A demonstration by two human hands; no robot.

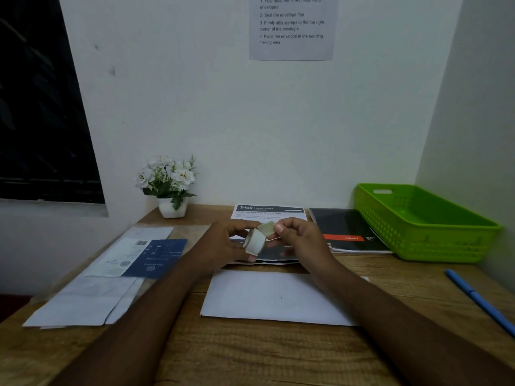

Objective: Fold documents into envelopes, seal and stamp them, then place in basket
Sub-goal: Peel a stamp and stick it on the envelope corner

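On the table point(250, 358) an envelope point(267, 296) lies in the middle, and behind it a printed sheet point(269, 211), over which the left hand point(223, 243) and the right hand point(301, 238) hold a roll of tape point(255, 242). Right of the sheet lies a notebook point(342, 227), then the basket point(418, 235) at the back right, with a pen point(479, 299) in front of it. At the left lies a pile of papers point(92, 296), and behind it stands a flower pot point(171, 207).

Dim, cool, even indoor light, dark window point(41, 107) at far left, faint soft shadows on the desk point(250, 352), wide-angle bowing at the edges, slight overall softness.
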